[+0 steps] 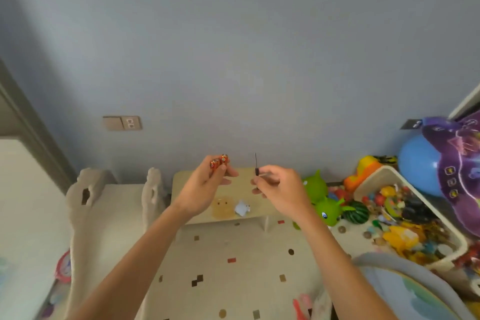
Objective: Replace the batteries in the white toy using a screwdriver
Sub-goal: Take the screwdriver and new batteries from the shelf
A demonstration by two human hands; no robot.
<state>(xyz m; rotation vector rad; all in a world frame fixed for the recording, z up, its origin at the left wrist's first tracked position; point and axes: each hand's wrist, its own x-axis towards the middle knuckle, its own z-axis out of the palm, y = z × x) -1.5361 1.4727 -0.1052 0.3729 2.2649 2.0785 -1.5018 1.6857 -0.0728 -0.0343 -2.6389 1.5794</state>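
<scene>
My left hand (205, 187) is raised above a small beige table (181, 179) and holds a bunch of orange batteries (219, 161) upright between thumb and fingers. My right hand (279, 187) is closed on a small screwdriver (256, 163), whose thin dark shaft points straight up. Below and between the hands, the small white toy (242, 208) lies on the table beside a round yellowish toy (222, 207).
A beige chair-like frame (85, 195) stands at the left. At the right sit green toy animals (315, 187), a watermelon ball (357, 212), a bin full of small toys (405, 205) and a blue ball (415, 163). A patterned mat (233, 267) covers the floor.
</scene>
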